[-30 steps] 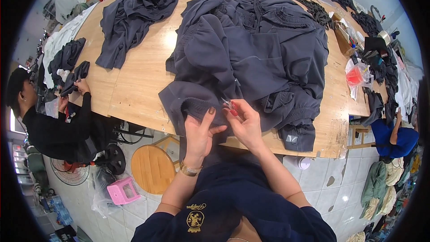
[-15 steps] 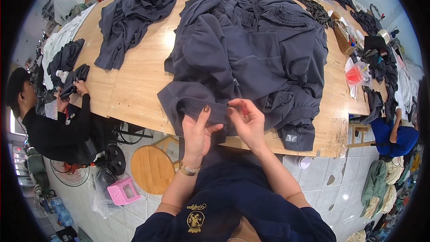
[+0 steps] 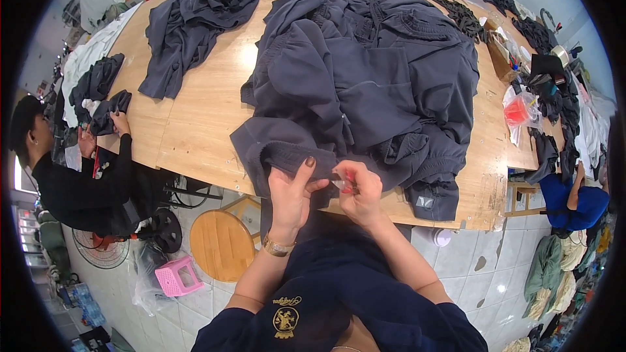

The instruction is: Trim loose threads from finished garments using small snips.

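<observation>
A heap of dark grey garments lies on the wooden table in front of me. My left hand pinches the ribbed hem of the nearest grey garment at the table's near edge. My right hand is closed next to it, thumb and fingers holding a small clear and red thing against the same hem. Both hands touch each other over the fabric.
A second pile of grey clothes lies at the far left of the table. A person in black handles dark cloth at the left edge. A round wooden stool and a pink plastic stool stand on the tiled floor. Another person in blue sits at the right.
My hands have come closer together and slid slightly down toward the table edge with the hem. The person at the left has shifted their hands on the dark cloth.
</observation>
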Available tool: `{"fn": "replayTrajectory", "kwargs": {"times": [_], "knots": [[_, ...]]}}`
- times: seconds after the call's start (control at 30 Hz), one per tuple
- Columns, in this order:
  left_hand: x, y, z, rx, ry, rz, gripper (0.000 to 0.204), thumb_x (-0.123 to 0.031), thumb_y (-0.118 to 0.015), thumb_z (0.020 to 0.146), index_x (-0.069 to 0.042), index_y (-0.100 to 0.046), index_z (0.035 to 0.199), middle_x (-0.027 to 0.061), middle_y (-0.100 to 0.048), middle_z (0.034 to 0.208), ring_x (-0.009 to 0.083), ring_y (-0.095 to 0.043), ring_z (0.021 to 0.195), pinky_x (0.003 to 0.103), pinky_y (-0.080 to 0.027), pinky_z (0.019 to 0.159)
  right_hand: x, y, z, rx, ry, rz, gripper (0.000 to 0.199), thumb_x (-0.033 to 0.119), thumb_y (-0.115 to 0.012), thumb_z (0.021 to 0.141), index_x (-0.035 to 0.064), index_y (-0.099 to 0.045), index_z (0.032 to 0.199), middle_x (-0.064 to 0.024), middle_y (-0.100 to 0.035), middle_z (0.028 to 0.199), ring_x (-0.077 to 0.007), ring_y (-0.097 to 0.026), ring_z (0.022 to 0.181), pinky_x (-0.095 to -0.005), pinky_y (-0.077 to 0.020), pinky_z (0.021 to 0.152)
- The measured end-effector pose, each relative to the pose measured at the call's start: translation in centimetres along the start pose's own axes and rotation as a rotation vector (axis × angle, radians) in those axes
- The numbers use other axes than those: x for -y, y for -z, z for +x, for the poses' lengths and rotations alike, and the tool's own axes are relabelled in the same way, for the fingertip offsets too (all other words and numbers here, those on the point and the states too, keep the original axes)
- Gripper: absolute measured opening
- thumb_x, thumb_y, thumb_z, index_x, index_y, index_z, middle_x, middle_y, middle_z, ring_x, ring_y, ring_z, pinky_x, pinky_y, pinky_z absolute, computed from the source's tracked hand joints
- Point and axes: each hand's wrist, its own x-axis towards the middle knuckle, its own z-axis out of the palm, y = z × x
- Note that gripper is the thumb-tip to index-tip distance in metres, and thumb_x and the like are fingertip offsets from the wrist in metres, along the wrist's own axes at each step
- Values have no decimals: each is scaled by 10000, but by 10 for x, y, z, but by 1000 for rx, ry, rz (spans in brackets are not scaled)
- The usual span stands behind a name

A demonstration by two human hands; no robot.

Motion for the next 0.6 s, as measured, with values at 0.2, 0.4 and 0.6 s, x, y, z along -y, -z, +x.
{"fn": "replayTrajectory", "kwargs": {"times": [0.2, 0.4, 0.6], "knots": [[-11, 10, 4, -5, 115, -100, 190, -85, -574, 888, -82, -532, 1074, 2, -608, 966, 71, -603, 768, 165, -442, 469, 0, 15, -6, -29, -244, 165, 169, 59, -652, 735, -5, -575, 871, -60, -549, 646, -144, -487, 501, -236, -398, 497], [-14, 11, 5, -7, 126, -86, 190, -102, -574, 892, -95, -533, 1077, -21, -600, 959, 44, -580, 735, 146, -377, 434, -8, 17, 1, 142, -195, -78, 201, 192, -673, 795, 32, -554, 775, -77, -518, 603, -201, -490, 461, -277, -384, 461], [-15, 5, 3, -31, 92, -48, 105, -120, -540, 911, -91, -536, 1011, 4, -623, 906, 25, -587, 697, 129, -341, 405, -7, 16, 7, 239, -88, -286, 251, 236, -695, 767, 27, -559, 738, -99, -515, 604, -255, -519, 483, -314, -393, 464]]}}
